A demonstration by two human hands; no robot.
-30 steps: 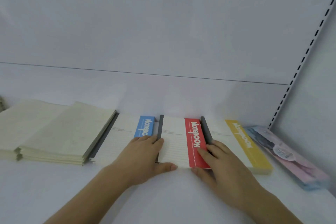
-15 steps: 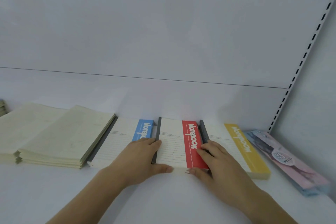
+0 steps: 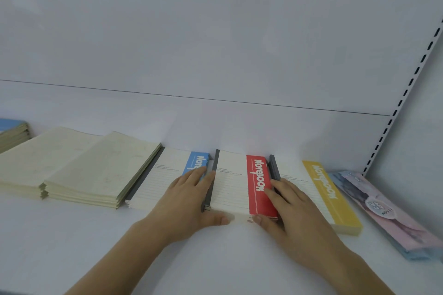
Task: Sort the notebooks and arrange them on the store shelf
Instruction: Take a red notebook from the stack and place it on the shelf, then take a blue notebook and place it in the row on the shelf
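Three notebook stacks lie side by side on the white shelf [image 3: 72, 246]: one with a blue band [image 3: 167, 175], one with a red band [image 3: 239, 187], one with a yellow band [image 3: 321, 194]. My left hand [image 3: 189, 201] rests flat against the red stack's dark left spine, its thumb along the front edge. My right hand [image 3: 294, 208] lies with straight fingers along the red stack's right side, over the gap to the yellow stack, thumb at the front corner. Both hands frame the red stack.
Two cream-covered notebook stacks [image 3: 91, 172] lie left of the blue one, with another small stack [image 3: 12, 134] at the far left. A pink and blue patterned stack [image 3: 383, 211] sits at the right, next to the slotted upright [image 3: 393, 117] and side wall.
Both hands have stayed on the red-banded stack's sides. The view has shifted slightly, and the far-left small stack has come into sight.
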